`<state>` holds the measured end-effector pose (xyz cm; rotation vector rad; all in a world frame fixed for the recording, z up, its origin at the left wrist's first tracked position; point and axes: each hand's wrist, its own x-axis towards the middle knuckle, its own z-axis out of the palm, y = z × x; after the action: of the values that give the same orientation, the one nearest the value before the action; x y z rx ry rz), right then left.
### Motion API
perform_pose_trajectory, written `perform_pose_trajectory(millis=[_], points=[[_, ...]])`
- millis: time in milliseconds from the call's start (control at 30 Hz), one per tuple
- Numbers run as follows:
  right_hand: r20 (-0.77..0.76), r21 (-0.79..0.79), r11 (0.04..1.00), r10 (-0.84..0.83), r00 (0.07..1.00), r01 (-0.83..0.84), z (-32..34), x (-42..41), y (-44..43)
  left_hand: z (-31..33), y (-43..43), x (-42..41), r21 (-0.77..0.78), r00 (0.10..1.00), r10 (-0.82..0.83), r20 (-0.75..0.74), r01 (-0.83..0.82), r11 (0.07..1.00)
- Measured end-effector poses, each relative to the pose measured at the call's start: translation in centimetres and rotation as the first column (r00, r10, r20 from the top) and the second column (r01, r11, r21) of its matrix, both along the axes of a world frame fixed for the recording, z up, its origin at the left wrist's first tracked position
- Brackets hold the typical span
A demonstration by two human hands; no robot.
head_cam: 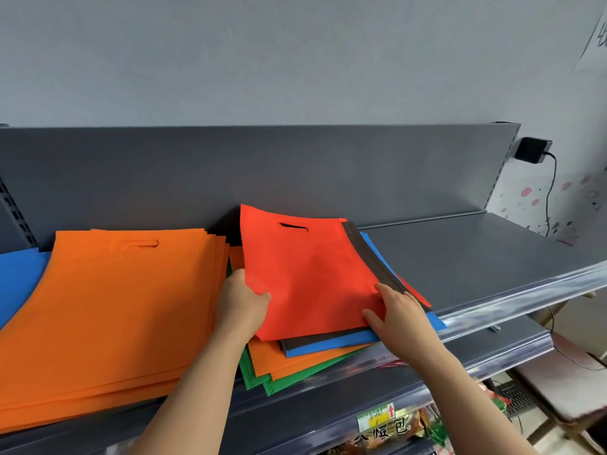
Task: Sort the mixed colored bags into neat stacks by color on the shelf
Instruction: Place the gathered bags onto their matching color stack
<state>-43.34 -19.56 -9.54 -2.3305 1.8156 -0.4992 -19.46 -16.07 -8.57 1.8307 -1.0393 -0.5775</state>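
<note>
Bags in blue (16,280) show at the far left edge of the shelf (476,257), partly tucked under the tall orange stack (108,310) that lies beside them, its edges fanned slightly at the back. Just right of that stack your left hand (241,303) pinches the left edge of the red bag (305,267): the thumb lies on top and the other fingers are hidden beneath the fabric. That edge is raised a little off what lies under it. The red bag sits on top of the mixed pile, its cut-out handle toward the back panel. Under it, in order downward, you can see a dark bag (328,341), a blue bag (331,349), loose orange bags (295,361) and green bags (295,377), all skewed and overhanging the shelf's front lip. Your right hand (399,318) rests on the red bag's near right corner, fingers spread and nearly straight on top, touching the dark bag's edge too; nothing is curled around. To the right the shelf runs on in bare grey metal. Past its end a black adapter (532,150) hangs on the wall with a cable dropping from it. Below, a lower shelf carries a price label (377,417) and packaged goods, and a stool (565,382) stands at the lower right.
</note>
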Motion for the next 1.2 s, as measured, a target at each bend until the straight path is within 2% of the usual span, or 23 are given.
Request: perform_pose_trajectory(millis=[133,267,400,600,800,1000,1200], points=[[0.012,0.023,1.0,-0.019,1.0,0.019,-0.5,0.0,-0.8,0.7,0.9,0.2,-0.109,0.993,-0.073,-0.093,0.062,0.992],[0.053,0.068,0.997,-0.043,0.998,0.039,-0.1,1.0,-1.5,1.8,2.5,0.8,-0.242,0.987,-0.091,-0.135,0.056,0.969],[0.299,0.11,0.994,-0.029,0.954,-0.004,1.1,3.1,-0.8,2.9,4.4,2.6,-0.306,0.99,-0.044,-0.132,0.002,0.952],[0.419,-0.103,0.986,0.166,0.893,-0.135,1.9,8.0,1.8,3.5,8.3,6.4,-0.316,0.998,0.06,-0.034,-0.068,0.946],[0.424,-0.265,0.942,0.305,0.853,-0.205,3.3,14.1,5.3,3.8,13.9,11.8,-0.334,0.979,0.196,-0.058,-0.204,0.92],[0.42,-0.3,0.906,0.406,0.811,-0.298,4.2,22.7,10.6,4.2,22.0,18.8,-0.279,0.926,0.374,-0.054,-0.373,0.885],[0.45,-0.284,0.865,0.502,0.739,-0.414,4.4,32.8,18.2,4.8,32.1,27.2,-0.23,0.882,0.467,-0.064,-0.469,0.853]])
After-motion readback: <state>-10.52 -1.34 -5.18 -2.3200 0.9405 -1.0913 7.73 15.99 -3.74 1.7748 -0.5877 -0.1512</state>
